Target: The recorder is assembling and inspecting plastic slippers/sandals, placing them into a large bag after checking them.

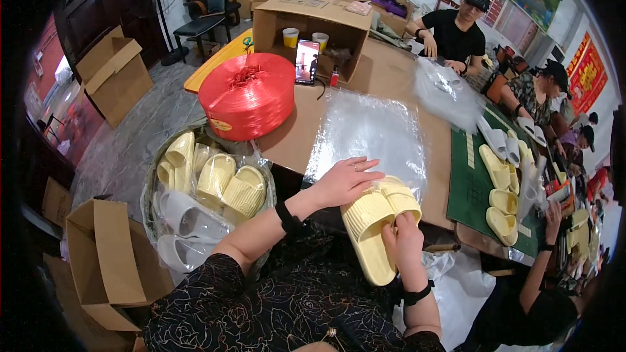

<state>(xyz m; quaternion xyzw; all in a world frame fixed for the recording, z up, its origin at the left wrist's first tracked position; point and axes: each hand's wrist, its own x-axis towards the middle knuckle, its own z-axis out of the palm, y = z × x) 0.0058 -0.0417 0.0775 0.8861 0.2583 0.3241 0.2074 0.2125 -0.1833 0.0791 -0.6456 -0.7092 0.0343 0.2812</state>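
A pair of pale yellow slippers (366, 238) is in front of me at the table's near edge, toes pointing away, one partly over the other. My right hand (407, 240) grips the pair, fingers curled at the strap opening of the right slipper. Over the toe end lies my left hand (347, 181), its fingers stretched out and touching the slippers. Just beyond, a stack of clear plastic bags (368, 127) lies flat on the cardboard-covered table (287, 150). The fingertips of my right hand are partly hidden by the slipper.
A red twine roll (246, 101), a propped phone (306, 62) and an open carton (313, 16) stand on the table. Left of me, a round container (149, 212) holds bagged slippers (218, 179). Right, more slippers (502, 208) lie on a green mat (464, 186); co-workers (456, 32) work alongside.
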